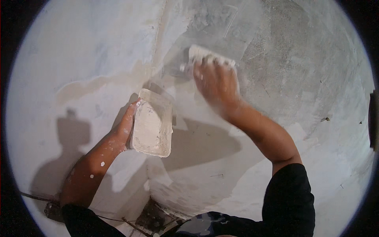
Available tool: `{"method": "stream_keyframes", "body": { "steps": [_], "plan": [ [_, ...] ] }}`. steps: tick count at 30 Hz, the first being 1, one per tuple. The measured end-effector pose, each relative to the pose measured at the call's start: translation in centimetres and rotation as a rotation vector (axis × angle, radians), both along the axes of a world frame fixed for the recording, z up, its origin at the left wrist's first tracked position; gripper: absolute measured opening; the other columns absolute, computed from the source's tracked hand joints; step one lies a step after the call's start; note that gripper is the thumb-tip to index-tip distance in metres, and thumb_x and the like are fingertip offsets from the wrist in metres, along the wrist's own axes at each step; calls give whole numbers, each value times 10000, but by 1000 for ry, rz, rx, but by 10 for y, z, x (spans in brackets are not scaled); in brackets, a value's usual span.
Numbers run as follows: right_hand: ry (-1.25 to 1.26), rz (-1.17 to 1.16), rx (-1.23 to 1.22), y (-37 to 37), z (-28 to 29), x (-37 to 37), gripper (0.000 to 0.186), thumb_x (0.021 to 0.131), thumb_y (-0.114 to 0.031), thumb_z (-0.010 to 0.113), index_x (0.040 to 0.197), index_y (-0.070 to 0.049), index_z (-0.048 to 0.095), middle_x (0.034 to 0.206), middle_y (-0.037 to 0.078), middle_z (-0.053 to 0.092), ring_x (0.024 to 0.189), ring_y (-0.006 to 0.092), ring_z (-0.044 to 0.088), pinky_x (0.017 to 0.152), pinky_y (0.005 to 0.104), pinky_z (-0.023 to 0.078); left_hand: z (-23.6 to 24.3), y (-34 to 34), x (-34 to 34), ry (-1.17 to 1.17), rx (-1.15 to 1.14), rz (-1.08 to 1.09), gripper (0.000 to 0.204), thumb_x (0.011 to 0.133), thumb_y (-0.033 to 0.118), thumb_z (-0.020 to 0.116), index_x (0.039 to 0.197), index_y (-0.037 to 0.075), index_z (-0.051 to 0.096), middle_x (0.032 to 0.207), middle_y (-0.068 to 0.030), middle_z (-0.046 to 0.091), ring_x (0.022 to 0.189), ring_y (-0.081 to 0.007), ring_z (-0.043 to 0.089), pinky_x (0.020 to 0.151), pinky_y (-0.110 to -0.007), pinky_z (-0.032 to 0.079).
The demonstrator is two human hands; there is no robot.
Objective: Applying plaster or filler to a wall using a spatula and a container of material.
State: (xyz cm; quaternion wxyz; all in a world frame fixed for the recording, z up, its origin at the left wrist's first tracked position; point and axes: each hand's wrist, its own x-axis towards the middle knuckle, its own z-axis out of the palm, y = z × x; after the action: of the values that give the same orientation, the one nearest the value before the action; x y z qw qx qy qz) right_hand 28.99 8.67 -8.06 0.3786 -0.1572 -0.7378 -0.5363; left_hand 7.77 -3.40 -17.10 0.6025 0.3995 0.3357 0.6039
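My left hand [127,125] grips the left side of a rectangular tray [152,124] coated in pale putty, held up near the wall corner. My right hand [215,85] is raised higher and presses a flat plastering trowel [207,55] against the grey wall; its blade shows just above my fingers, smeared white. The hand is motion-blurred. White splatter dots my left forearm.
Two walls meet in a corner [158,47] running up the middle: the left wall [79,59] is pale and skimmed, the right wall [300,71] is rough grey plaster. My shadow falls at the lower left. Debris and a thin wire lie on the floor [154,217].
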Motion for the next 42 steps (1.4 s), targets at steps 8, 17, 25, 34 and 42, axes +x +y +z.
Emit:
{"method": "stream_keyframes", "body": {
  "steps": [8, 17, 25, 34, 42],
  "plan": [
    [-498, -125, -293, -25, -107, 48, 370, 796, -132, 532, 1149, -21, 516, 1103, 197, 554, 991, 337, 543, 871, 419, 440, -11, 27, -1, 166, 20, 78, 584, 889, 501, 345, 1226, 35, 447, 1134, -147, 549, 987, -276, 582, 857, -423, 490],
    [127, 22, -196, -18, 22, 89, 290, 733, -64, 598, 1022, -51, 621, 1096, 146, 610, 1073, 269, 564, 879, 395, 466, 4, 11, 6, -21, 86, 56, 646, 879, 579, 303, 1261, 76, 437, 1177, -113, 532, 1039, -248, 553, 894, -394, 466],
    [271, -124, 29, 29, -1, 92, 211, 762, -32, 552, 948, -27, 652, 1073, 174, 617, 1074, 281, 568, 926, 361, 445, -3, 23, 0, -74, 47, -26, 608, 882, 534, 330, 1257, 67, 435, 1173, -121, 533, 1034, -246, 555, 884, -390, 470],
    [-77, -209, -196, -7, -75, 94, 393, 753, -115, 521, 1105, 57, 561, 1181, 243, 529, 1139, 334, 498, 993, 401, 379, -4, 26, -2, -54, 37, -24, 639, 866, 551, 355, 1263, 56, 425, 1166, -144, 529, 1023, -260, 557, 870, -391, 477],
    [21, -17, -338, -40, -4, 113, 302, 777, -81, 541, 1064, 7, 574, 1048, 217, 608, 911, 252, 636, 782, 374, 517, -2, 22, -1, -48, 57, -6, 653, 868, 568, 331, 1277, 67, 419, 1189, -134, 521, 1039, -258, 552, 884, -403, 472]
  ]
}}
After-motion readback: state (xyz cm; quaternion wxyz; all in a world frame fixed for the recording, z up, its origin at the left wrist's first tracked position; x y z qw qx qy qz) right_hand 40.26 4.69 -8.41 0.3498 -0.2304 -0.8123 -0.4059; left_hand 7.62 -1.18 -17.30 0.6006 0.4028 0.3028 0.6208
